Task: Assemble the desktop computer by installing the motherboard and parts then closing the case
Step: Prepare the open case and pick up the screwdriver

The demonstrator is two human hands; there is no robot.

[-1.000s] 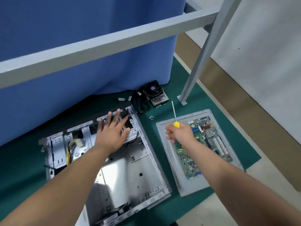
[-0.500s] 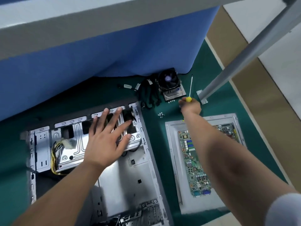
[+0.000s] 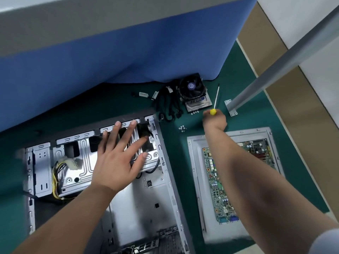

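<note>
Left hand [image 3: 117,158] lying flat, fingers spread, on open silver steel computer case [image 3: 165,180]. Right hand [image 3: 215,119] gripping yellow-handled screwdriver [image 3: 214,105], shaft pointing 12 o'clock, beside black finned CPU cooler [image 3: 192,92].

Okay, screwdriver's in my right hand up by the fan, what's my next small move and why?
Probably set the screwdriver down beside the cooler fan: the motherboard lies outside the case on the side panel, and lifting it likely needs the right hand free.
</note>
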